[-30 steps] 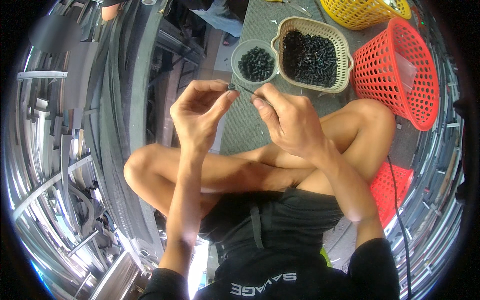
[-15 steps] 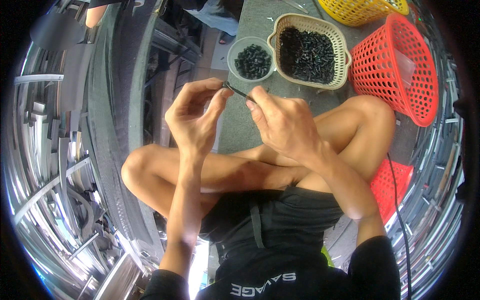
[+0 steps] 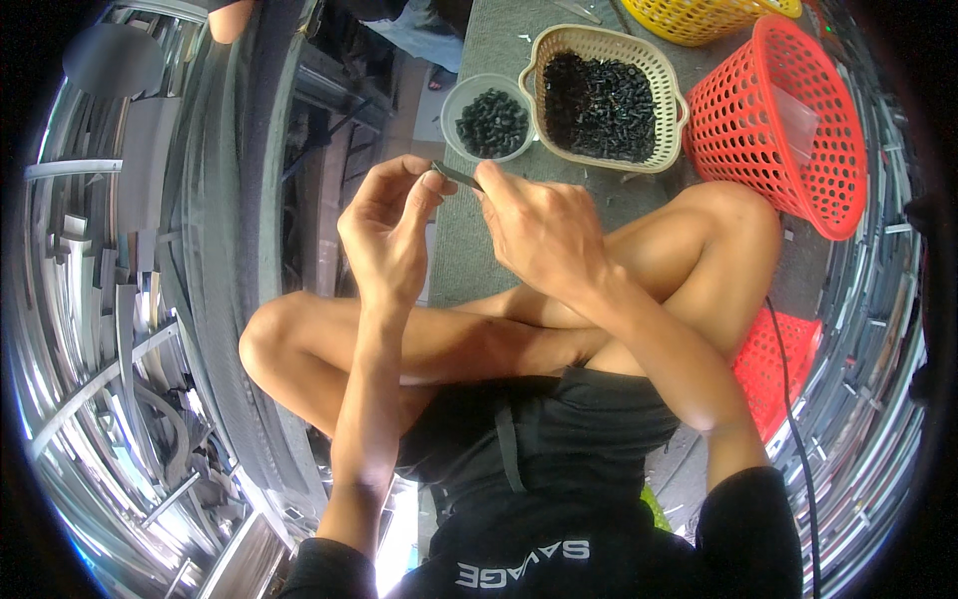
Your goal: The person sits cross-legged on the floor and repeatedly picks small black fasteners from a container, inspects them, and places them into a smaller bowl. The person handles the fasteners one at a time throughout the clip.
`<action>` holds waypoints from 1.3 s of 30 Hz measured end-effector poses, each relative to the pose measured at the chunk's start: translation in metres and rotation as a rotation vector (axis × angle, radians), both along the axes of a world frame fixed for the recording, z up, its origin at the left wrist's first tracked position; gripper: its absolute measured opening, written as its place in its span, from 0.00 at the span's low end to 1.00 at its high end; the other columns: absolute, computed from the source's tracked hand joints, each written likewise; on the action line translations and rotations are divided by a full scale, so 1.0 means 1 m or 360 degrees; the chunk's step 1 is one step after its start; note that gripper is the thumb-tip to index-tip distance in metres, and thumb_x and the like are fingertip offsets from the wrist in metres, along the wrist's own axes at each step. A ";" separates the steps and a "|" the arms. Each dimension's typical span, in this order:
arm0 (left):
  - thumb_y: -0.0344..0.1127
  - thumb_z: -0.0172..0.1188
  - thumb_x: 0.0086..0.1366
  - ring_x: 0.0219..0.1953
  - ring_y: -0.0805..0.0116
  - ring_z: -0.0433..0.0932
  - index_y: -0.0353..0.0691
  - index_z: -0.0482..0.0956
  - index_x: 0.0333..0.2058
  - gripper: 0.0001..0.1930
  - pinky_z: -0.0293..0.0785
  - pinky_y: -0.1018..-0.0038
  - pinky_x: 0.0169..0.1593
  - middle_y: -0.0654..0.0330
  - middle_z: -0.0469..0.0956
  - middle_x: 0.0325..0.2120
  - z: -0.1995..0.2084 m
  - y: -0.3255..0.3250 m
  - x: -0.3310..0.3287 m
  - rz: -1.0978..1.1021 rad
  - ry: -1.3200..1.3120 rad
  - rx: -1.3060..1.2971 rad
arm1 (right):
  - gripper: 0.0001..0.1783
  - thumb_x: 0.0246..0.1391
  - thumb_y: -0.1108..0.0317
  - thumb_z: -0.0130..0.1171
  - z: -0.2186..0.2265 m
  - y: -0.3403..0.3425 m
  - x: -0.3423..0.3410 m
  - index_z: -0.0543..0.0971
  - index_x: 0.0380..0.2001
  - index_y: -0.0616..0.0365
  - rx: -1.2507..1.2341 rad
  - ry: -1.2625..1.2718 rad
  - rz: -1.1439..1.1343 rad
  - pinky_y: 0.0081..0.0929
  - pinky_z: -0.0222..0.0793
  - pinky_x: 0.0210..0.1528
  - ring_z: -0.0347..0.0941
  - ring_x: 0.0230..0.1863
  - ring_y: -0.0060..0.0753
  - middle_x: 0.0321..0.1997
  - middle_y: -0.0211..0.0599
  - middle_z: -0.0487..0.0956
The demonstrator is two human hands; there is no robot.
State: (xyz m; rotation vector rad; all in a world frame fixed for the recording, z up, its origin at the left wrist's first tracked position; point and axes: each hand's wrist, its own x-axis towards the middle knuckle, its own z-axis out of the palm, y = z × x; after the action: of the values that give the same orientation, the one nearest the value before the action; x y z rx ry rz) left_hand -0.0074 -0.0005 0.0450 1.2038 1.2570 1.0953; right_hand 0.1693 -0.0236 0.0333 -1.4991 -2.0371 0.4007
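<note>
Above my crossed legs, my left hand (image 3: 387, 235) pinches a small black piece (image 3: 436, 170) between thumb and forefinger. My right hand (image 3: 544, 228) is closed round a thin, dark, blade-like tool (image 3: 463, 180), most of which the fingers hide. The tool's tip meets the piece at the left fingertips; too little shows to name either one's exact kind. Just beyond the hands stands a round translucent bowl (image 3: 448, 112) holding short black pieces (image 3: 492, 123). Touching it or very close on the right, a beige perforated basket (image 3: 532, 88) holds many more black pieces (image 3: 609, 105).
A tall red perforated basket (image 3: 723, 115) leans at the right, with a yellow basket (image 3: 689, 22) behind. Another red perforated item (image 3: 773, 374) and a black cable (image 3: 793, 419) lie by my right knee. Metal lengths (image 3: 75, 319) crowd the left. Someone's jeans (image 3: 431, 42) show at the top.
My right hand has come a little left, closer to my left fingertips, and turned so that its thumb is hidden. The left hand keeps its pinch. The whole view has shifted slightly.
</note>
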 end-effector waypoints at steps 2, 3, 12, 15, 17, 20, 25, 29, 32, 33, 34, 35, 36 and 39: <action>0.25 0.64 0.72 0.40 0.71 0.84 0.27 0.81 0.46 0.08 0.80 0.75 0.46 0.55 0.85 0.38 -0.001 0.002 0.000 0.0003 -0.0136 0.0010 | 0.04 0.66 0.69 0.56 -0.001 0.001 -0.003 0.75 0.40 0.57 0.0030 0.0005 -0.0050 0.42 0.79 0.22 0.84 0.22 0.48 0.21 0.44 0.83; 0.25 0.64 0.72 0.40 0.71 0.84 0.27 0.81 0.46 0.08 0.80 0.75 0.46 0.55 0.85 0.38 -0.001 0.003 0.000 0.0011 -0.0211 0.0011 | 0.04 0.66 0.69 0.56 -0.001 0.001 -0.004 0.75 0.40 0.57 0.0066 0.0028 -0.0075 0.42 0.79 0.22 0.84 0.22 0.48 0.21 0.44 0.83; 0.26 0.64 0.72 0.39 0.68 0.85 0.29 0.81 0.43 0.06 0.81 0.74 0.46 0.54 0.85 0.37 -0.003 0.002 -0.010 -0.0073 -0.0645 -0.0270 | 0.08 0.68 0.66 0.56 0.001 0.005 0.004 0.74 0.40 0.60 -0.0149 0.0305 -0.0068 0.52 0.78 0.26 0.82 0.24 0.58 0.21 0.49 0.82; 0.26 0.64 0.72 0.41 0.67 0.86 0.28 0.82 0.44 0.07 0.81 0.74 0.47 0.53 0.86 0.38 -0.016 0.007 -0.009 -0.0106 -0.0281 -0.0152 | 0.08 0.70 0.66 0.55 0.004 0.003 0.010 0.74 0.42 0.60 -0.0322 0.0491 -0.0086 0.55 0.75 0.30 0.81 0.27 0.64 0.21 0.53 0.80; 0.27 0.64 0.71 0.42 0.67 0.87 0.28 0.83 0.45 0.08 0.81 0.74 0.48 0.52 0.88 0.38 -0.031 0.015 -0.006 -0.0104 0.0095 -0.0148 | 0.08 0.70 0.66 0.54 0.001 0.000 0.014 0.75 0.42 0.61 -0.0495 0.0437 -0.0037 0.57 0.74 0.35 0.80 0.30 0.66 0.23 0.55 0.79; 0.29 0.65 0.70 0.43 0.68 0.88 0.30 0.85 0.45 0.09 0.81 0.73 0.48 0.50 0.89 0.38 -0.053 0.019 -0.005 -0.0148 0.0564 -0.0258 | 0.09 0.69 0.67 0.54 -0.015 -0.007 0.021 0.77 0.39 0.63 -0.0659 0.0170 0.0100 0.56 0.76 0.41 0.80 0.36 0.67 0.31 0.58 0.80; 0.36 0.67 0.68 0.39 0.65 0.88 0.31 0.87 0.44 0.13 0.81 0.70 0.46 0.51 0.89 0.35 -0.083 0.014 -0.006 -0.0251 0.1152 -0.0271 | 0.10 0.66 0.68 0.57 -0.055 -0.015 0.024 0.81 0.36 0.65 -0.0658 -0.0160 0.0128 0.52 0.77 0.49 0.80 0.46 0.65 0.46 0.59 0.79; 0.37 0.69 0.67 0.38 0.61 0.88 0.36 0.88 0.45 0.13 0.81 0.65 0.46 0.49 0.89 0.35 -0.096 0.013 -0.004 -0.0337 0.1199 -0.0482 | 0.11 0.66 0.67 0.57 -0.064 -0.006 0.018 0.79 0.43 0.65 -0.0638 -0.0023 0.0036 0.54 0.79 0.47 0.82 0.43 0.64 0.42 0.58 0.82; 0.38 0.71 0.65 0.38 0.56 0.89 0.37 0.89 0.43 0.13 0.82 0.63 0.45 0.47 0.89 0.35 -0.098 0.010 -0.001 -0.0391 0.1278 -0.0420 | 0.13 0.64 0.68 0.58 -0.066 -0.002 0.012 0.77 0.46 0.65 -0.0891 -0.0134 -0.0036 0.56 0.79 0.44 0.83 0.41 0.64 0.38 0.56 0.84; 0.38 0.71 0.64 0.37 0.55 0.89 0.37 0.90 0.42 0.12 0.82 0.63 0.45 0.47 0.88 0.34 -0.098 0.008 0.001 -0.0414 0.1318 -0.0403 | 0.12 0.63 0.68 0.58 -0.068 -0.002 0.009 0.78 0.45 0.64 -0.0917 -0.0179 -0.0039 0.56 0.80 0.44 0.83 0.40 0.64 0.38 0.56 0.84; 0.38 0.71 0.64 0.37 0.55 0.89 0.37 0.90 0.42 0.12 0.82 0.62 0.45 0.46 0.88 0.34 -0.098 0.007 0.002 -0.0402 0.1300 -0.0388 | 0.11 0.62 0.68 0.58 -0.070 -0.003 0.006 0.78 0.44 0.64 -0.0867 -0.0188 -0.0037 0.56 0.80 0.43 0.83 0.40 0.64 0.37 0.55 0.84; 0.38 0.71 0.63 0.37 0.54 0.89 0.37 0.90 0.41 0.12 0.82 0.62 0.45 0.46 0.88 0.34 -0.097 0.006 0.003 -0.0391 0.1286 -0.0390 | 0.11 0.61 0.68 0.59 -0.073 -0.005 0.005 0.79 0.42 0.64 -0.0854 -0.0210 -0.0038 0.57 0.80 0.43 0.83 0.39 0.64 0.36 0.55 0.84; 0.38 0.72 0.63 0.37 0.53 0.89 0.37 0.90 0.41 0.12 0.82 0.62 0.45 0.46 0.88 0.34 -0.096 0.006 0.004 -0.0378 0.1271 -0.0389 | 0.10 0.61 0.69 0.59 -0.075 -0.005 0.005 0.79 0.41 0.64 -0.0793 -0.0183 -0.0017 0.56 0.80 0.43 0.84 0.39 0.63 0.37 0.54 0.84; 0.37 0.72 0.62 0.38 0.53 0.89 0.37 0.90 0.41 0.12 0.82 0.62 0.46 0.45 0.88 0.34 -0.093 0.006 0.003 -0.0423 0.1410 -0.0452 | 0.08 0.60 0.70 0.57 -0.081 -0.006 0.004 0.81 0.38 0.63 -0.0744 -0.0119 0.0012 0.56 0.79 0.45 0.83 0.41 0.61 0.39 0.54 0.84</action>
State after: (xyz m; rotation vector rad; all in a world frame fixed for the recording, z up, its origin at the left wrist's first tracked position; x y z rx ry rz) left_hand -0.0044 0.0052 -0.0477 1.6348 1.7561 0.1363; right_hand 0.1732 -0.0296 -0.0474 -1.7952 -2.1011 0.8846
